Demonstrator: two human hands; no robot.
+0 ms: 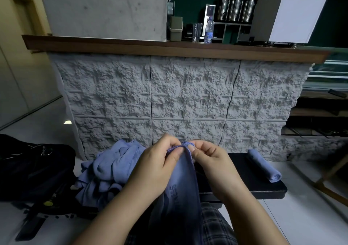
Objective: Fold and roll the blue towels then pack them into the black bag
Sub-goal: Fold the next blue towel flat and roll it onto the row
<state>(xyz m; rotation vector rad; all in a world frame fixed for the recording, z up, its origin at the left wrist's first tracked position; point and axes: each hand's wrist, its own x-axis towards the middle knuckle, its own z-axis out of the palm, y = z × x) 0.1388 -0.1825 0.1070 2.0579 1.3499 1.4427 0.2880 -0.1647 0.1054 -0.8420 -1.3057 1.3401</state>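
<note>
Black bench (244, 171) before textured wall: one rolled towel (264, 166) right, one crumpled towel pile (111, 167) left, one black bag (35, 165) on floor. Left hand (156, 169) and right hand (211, 165) both pinch held towel's (180, 184) top edge.

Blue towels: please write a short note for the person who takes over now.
Left hand and right hand both pinch the top hem of one blue towel, which hangs over the lap.
Unfolded pile lies left on the black bench; one rolled towel lies at its right end.
Black bag sits on the floor, left.
Done: one roll. Left: fold and roll the rest, pack all.
</note>
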